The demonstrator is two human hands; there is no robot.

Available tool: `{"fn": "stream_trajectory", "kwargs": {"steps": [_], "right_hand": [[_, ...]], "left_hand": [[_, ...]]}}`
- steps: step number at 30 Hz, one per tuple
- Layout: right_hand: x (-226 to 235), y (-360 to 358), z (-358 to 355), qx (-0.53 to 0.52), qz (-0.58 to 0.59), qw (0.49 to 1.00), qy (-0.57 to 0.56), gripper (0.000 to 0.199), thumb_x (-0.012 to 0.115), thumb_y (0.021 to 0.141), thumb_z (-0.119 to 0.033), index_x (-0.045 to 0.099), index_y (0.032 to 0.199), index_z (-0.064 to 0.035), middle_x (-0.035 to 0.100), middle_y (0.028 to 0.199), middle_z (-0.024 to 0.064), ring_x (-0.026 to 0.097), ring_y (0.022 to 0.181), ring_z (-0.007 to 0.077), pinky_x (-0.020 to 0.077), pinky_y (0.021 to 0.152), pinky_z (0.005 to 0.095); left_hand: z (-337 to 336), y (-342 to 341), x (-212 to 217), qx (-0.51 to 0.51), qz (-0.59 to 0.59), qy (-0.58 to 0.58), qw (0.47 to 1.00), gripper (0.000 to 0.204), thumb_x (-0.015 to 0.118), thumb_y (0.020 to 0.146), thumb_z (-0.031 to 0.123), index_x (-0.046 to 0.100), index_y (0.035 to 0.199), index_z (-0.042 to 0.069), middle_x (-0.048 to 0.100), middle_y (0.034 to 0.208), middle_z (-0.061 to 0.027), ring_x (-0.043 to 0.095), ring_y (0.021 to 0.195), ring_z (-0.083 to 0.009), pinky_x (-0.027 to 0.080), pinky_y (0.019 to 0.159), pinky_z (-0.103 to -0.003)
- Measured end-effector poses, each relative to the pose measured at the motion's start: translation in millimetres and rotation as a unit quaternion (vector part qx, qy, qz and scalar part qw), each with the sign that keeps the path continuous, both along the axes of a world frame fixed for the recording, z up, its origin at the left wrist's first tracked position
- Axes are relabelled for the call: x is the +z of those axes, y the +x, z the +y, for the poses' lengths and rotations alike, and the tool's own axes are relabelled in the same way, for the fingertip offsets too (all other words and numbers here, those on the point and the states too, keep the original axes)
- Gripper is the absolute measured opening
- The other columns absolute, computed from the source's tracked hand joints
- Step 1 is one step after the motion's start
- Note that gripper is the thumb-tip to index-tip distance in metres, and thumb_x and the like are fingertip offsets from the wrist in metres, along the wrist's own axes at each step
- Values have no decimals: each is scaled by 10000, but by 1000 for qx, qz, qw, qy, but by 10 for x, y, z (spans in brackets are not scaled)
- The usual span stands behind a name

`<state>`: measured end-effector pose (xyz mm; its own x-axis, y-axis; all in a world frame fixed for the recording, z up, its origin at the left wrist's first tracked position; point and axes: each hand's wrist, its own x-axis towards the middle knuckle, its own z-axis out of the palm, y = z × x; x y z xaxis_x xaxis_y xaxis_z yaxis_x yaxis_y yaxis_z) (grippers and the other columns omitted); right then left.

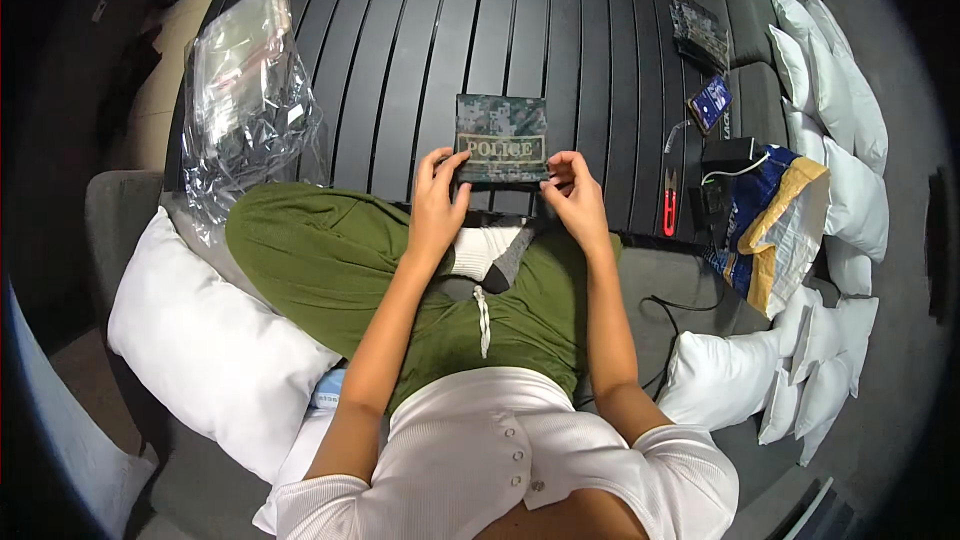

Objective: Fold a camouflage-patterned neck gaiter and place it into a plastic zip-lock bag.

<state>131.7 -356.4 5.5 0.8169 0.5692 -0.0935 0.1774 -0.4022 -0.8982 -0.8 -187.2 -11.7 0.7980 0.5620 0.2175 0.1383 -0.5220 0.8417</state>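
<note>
A folded camouflage cloth (500,120) with a lettered, framed panel lies flat near the front edge of the black slatted table (400,70). At its lower left side, my left hand (436,202) grips the edge between bent fingers and thumb. My right hand (578,198) holds the opposite lower corner in the same way, thumb toward me and index finger above. The fingertips partly cover both edges of the cloth. Both forearms reach up over my crossed legs in green trousers (320,230).
Clear plastic bags (240,90) pile at the table's left. On the right are red-handled thread snips (669,205), a blue packet (710,103), a dark camouflage bundle (700,35), a black box with a cable (733,153) and a blue-yellow bag (780,230). White pillows (210,340) flank me.
</note>
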Motion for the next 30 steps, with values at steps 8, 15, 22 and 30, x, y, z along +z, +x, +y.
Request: {"fn": "stream_trajectory", "kwargs": {"steps": [8,15,22,30], "right_hand": [[62,-90,89,25,-147,989,-3,233,634,730,-12,584,956,-36,576,848,57,553,764,175,451,667,289],[15,-128,125,-23,-351,935,-46,128,628,716,-55,600,840,-46,579,805,75,543,772,263,437,676,361],[-127,-241,140,-80,-285,955,-12,81,622,726,-61,558,758,-25,574,755,85,532,731,267,428,665,366],[-205,-208,63,-23,-326,945,-28,136,625,713,-73,585,840,-48,567,841,78,521,806,270,409,716,370]], "left_hand": [[-26,38,-14,19,-51,0,998,209,582,775,-12,593,982,7,532,1017,-114,556,885,-233,460,752,-305],[-128,97,-63,55,-68,-6,996,165,554,775,-32,584,934,-1,527,956,-105,556,810,-222,460,712,-307],[-160,100,-60,56,-62,6,996,145,542,768,-37,570,908,-10,515,926,-112,552,794,-231,461,698,-313],[-106,63,-115,65,-49,27,996,128,558,749,-33,567,875,-8,514,908,-119,546,807,-260,455,711,-332]]}}
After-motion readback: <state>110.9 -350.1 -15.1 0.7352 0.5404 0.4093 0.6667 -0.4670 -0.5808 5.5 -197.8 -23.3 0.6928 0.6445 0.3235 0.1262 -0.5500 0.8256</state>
